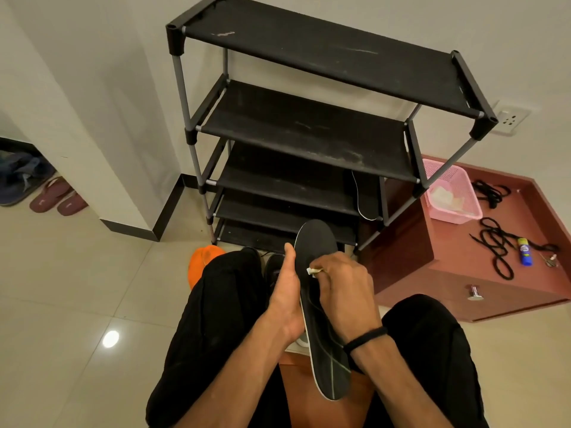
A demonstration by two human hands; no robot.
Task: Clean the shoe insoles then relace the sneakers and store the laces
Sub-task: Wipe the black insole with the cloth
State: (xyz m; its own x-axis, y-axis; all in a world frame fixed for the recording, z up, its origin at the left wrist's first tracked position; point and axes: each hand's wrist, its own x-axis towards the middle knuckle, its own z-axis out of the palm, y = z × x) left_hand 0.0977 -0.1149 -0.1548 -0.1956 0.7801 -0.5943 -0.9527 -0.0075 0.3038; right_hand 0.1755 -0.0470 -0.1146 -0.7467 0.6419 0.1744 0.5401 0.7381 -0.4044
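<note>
Black insole [318, 291] is being held between the hands, long axis running away from the body: gripped along its edge by the left hand [285, 296], rubbed by a white wipe [312, 271] pinched in the right hand [346, 288].

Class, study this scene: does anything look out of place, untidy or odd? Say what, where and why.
Black laces lie tangled loose on the red cabinet, beside the pink basket, not in shoes. A second insole stands on edge in the rack instead of lying flat. The rack's shelves look scuffed and dusty.
</note>
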